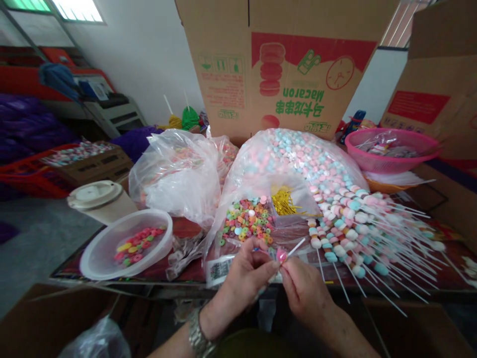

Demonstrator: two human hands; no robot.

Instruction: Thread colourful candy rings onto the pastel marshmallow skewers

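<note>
Close together over the front table edge, both my hands work at a candy skewer (282,255); its pink end shows, and a white stick points up to the right. My left hand (244,278) is closed round its candy part, mostly hidden by the fingers. Thumb and fingers of my right hand (307,288) pinch at the base of the stick; whether a small tie is between them I cannot make out. Just beyond lie loose colourful candy rings (248,219) and a clear tray (298,220) of gold twist ties (283,201). Several finished-looking candy skewers (350,233) are piled right.
A large clear bag (238,174) of pastel candies spreads behind the rings. At left stand a plastic bowl (89,258) with candy rings, a lidded cup (100,199) and another bag (175,174). A pink basket (391,159) and cardboard boxes (223,64) stand behind.
</note>
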